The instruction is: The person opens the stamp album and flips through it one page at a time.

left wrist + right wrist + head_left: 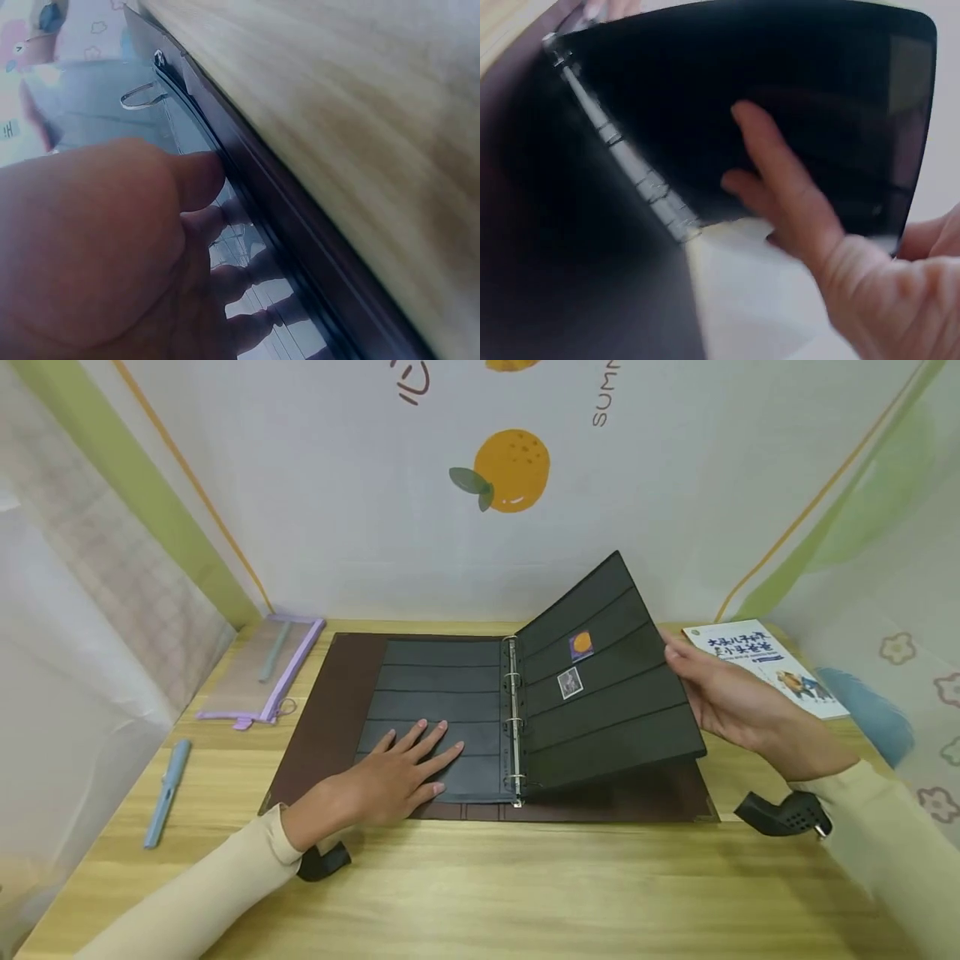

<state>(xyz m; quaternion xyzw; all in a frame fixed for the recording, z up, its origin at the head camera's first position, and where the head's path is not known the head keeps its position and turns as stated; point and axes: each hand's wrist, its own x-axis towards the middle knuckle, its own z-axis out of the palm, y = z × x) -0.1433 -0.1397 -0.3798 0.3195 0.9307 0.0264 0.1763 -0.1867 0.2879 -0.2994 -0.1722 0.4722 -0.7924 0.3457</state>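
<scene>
The light wooden table (480, 893) bears a large brown ring-binder stamp album (315, 727), lying open and flat. It looks heavy and stiff enough to stay put. A black plastic stock page (607, 693) stands raised and tilted on the metal rings (513, 727); it appears thin, light, fairly stiff and smooth, best held at its outer edge. The right hand (723, 693) holds that edge, fingers behind and thumb in front. The left hand (393, 772) presses flat on the left page, fingers straight and spread. Two small stamps (576, 664) sit in the raised page's strips.
</scene>
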